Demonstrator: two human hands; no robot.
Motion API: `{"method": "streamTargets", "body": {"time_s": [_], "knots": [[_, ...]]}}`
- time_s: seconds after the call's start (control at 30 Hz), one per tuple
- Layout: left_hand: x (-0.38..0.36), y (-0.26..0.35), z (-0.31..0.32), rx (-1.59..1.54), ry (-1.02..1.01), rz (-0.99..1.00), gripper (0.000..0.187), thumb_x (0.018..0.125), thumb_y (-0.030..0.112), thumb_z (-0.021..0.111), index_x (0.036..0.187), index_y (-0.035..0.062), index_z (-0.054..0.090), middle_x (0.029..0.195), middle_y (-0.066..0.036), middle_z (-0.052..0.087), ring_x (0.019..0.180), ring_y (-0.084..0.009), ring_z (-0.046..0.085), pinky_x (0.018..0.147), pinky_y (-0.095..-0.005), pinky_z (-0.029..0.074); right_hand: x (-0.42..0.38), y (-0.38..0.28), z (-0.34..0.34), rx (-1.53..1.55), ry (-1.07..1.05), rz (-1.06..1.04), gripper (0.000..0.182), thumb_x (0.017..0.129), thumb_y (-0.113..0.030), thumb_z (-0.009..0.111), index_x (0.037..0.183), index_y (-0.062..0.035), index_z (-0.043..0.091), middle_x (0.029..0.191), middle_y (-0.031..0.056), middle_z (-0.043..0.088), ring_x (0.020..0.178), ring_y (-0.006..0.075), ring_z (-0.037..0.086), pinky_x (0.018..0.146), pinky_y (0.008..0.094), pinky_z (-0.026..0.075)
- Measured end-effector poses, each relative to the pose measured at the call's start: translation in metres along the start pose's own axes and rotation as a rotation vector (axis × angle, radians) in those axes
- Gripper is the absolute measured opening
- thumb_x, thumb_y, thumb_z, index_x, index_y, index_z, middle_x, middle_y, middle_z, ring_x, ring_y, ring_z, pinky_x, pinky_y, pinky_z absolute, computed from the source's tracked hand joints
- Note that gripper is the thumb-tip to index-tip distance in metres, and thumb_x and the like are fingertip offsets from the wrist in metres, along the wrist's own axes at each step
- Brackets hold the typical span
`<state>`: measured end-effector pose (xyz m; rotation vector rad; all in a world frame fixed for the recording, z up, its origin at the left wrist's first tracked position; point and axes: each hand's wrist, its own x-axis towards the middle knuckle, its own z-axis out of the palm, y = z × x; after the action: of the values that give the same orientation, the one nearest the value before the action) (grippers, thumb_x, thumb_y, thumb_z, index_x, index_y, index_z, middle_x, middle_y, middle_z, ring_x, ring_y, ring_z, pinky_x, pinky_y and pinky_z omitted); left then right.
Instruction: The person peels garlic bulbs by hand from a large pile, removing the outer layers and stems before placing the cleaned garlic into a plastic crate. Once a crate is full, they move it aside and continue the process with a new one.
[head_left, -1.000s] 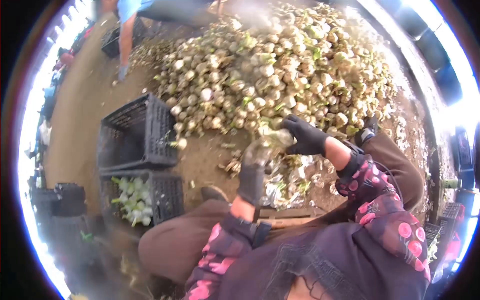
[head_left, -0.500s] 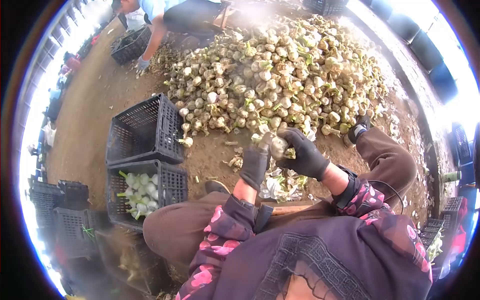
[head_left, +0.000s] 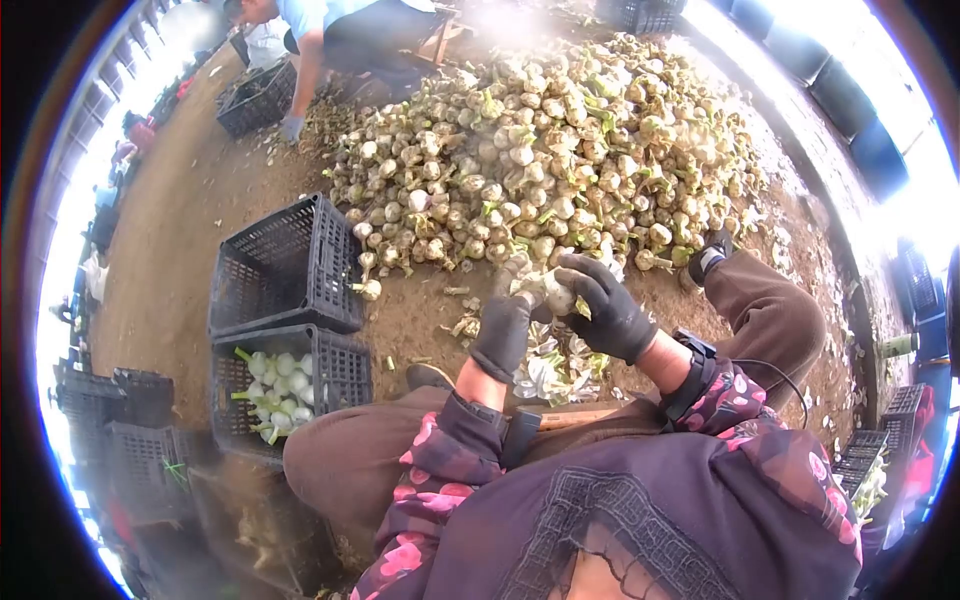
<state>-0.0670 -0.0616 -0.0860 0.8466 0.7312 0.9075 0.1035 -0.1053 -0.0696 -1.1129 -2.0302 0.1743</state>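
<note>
Between my two gloved hands is a garlic bulb [head_left: 557, 294], pale and partly covered by fingers. My right hand [head_left: 607, 312], in a dark glove, is closed round its right side. My left hand [head_left: 504, 325] is closed against the bulb's left side; its glove is dark with paler, dirty-looking fingertips. Whether a small tool sits in the left fingers I cannot make out. Loose garlic skins [head_left: 550, 372] lie on the ground just below the hands. Past them rises a big heap of garlic bulbs [head_left: 560, 150] with short stems.
A black plastic crate [head_left: 330, 265] stands left of the heap. Nearer, another crate [head_left: 345, 375] holds peeled white garlic bulbs [head_left: 278, 388]. A co-worker's gloved hand [head_left: 292, 128] reaches to the ground at the heap's far left, near a dark crate [head_left: 257, 102]. My bent knees flank the hands.
My left fingers have shifted up and over the bulb, and the right fingers have opened slightly around it. The camera view has moved a little. The co-worker's hand stays low by the heap.
</note>
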Motion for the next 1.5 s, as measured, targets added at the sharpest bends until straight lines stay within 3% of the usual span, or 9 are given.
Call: {"method": "streamTargets", "body": {"time_s": [0.13,0.33,0.47,0.63,0.93,1.17,1.23,1.33,1.5], "knots": [[0.003,0.000,0.010,-0.048,0.028,0.055,0.041,0.086,0.001,0.044,0.127,0.0024,0.041,0.094,-0.006,0.061,0.070,-0.0111,0.057,0.061,-0.0221,0.047,-0.003,-0.004,0.007,0.134,0.083,0.159,0.060,0.073,-0.005,0.071,0.126,-0.0054,0.042,0.123,0.0160,0.050,0.108,0.0332,0.053,0.088,0.0397,0.046],[-0.013,0.014,0.035,0.293,-0.088,0.305,0.057,0.078,-0.004,0.040,0.134,-0.0012,0.032,0.121,-0.015,0.053,0.105,-0.0195,0.057,0.084,-0.0273,0.048,-0.002,-0.001,0.006,1.903,0.222,0.756,0.042,0.096,-0.034,0.045,0.127,-0.0066,0.043,0.117,0.0097,0.055,0.096,0.0161,0.057,0.075,0.0286,0.049],[-0.016,0.007,0.036,0.524,-0.280,0.451,0.059,0.077,-0.006,0.037,0.136,-0.0026,0.033,0.130,-0.015,0.048,0.115,-0.0237,0.051,0.098,-0.0314,0.040,-0.017,0.018,0.027,0.503,0.265,0.689,0.036,0.100,-0.027,0.027,0.122,-0.0045,0.045,0.094,0.0075,0.060,0.081,0.0166,0.060,0.068,0.0279,0.052],[-0.020,0.008,0.038,-0.058,-0.333,-0.038,0.042,0.077,-0.002,0.040,0.116,0.0002,0.053,0.102,-0.012,0.062,0.084,-0.0153,0.061,0.069,-0.0268,0.050,-0.009,0.018,0.013,1.874,0.220,0.830,0.026,0.092,-0.024,0.052,0.110,-0.0052,0.053,0.095,0.0087,0.062,0.078,0.0202,0.063,0.072,0.0319,0.054],[-0.005,-0.020,0.013,1.007,0.185,0.732,0.014,0.076,0.007,0.050,0.079,0.0087,0.064,0.076,-0.014,0.063,0.072,-0.0332,0.061,0.068,-0.0385,0.049,-0.005,-0.020,-0.008,1.341,0.161,0.770,0.034,0.095,-0.037,0.047,0.101,-0.0039,0.055,0.082,0.0046,0.063,0.067,0.0136,0.063,0.057,0.0270,0.053],[0.015,-0.061,-0.016,1.723,-0.143,-0.453,0.032,0.079,0.025,0.056,0.108,0.0163,0.066,0.114,-0.015,0.061,0.103,-0.0301,0.061,0.086,-0.0416,0.048,-0.001,-0.030,-0.012,1.515,0.027,0.598,0.019,0.089,-0.018,0.056,0.102,-0.0036,0.057,0.086,0.0047,0.063,0.077,0.0156,0.062,0.068,0.0266,0.051],[0.011,-0.076,-0.029,1.676,-0.189,-0.422,0.052,0.081,0.030,0.054,0.130,0.0152,0.047,0.122,-0.019,0.055,0.112,-0.0326,0.055,0.093,-0.0406,0.045,0.014,-0.033,-0.024,0.541,0.026,0.354,0.025,0.080,-0.004,0.060,0.105,-0.0047,0.056,0.091,0.0040,0.062,0.085,0.0156,0.061,0.073,0.0277,0.049],[0.016,-0.050,-0.026,1.615,-0.096,-0.218,0.069,0.083,0.031,0.055,0.142,0.0121,0.024,0.133,-0.022,0.045,0.117,-0.0361,0.050,0.094,-0.0399,0.043,-0.013,0.010,-0.002,1.497,0.222,0.782,0.023,0.095,-0.020,0.051,0.114,-0.0075,0.052,0.098,0.0023,0.059,0.088,0.0113,0.058,0.074,0.0246,0.048],[-0.007,-0.003,0.014,0.037,-0.383,-0.010,0.061,0.087,0.002,0.047,0.142,0.0137,0.023,0.114,-0.009,0.054,0.099,-0.0158,0.057,0.077,-0.0275,0.054,-0.024,0.017,0.012,1.229,0.136,0.877,0.021,0.096,-0.019,0.048,0.113,-0.0082,0.054,0.098,0.0013,0.057,0.091,0.0087,0.055,0.075,0.0242,0.047]]}}
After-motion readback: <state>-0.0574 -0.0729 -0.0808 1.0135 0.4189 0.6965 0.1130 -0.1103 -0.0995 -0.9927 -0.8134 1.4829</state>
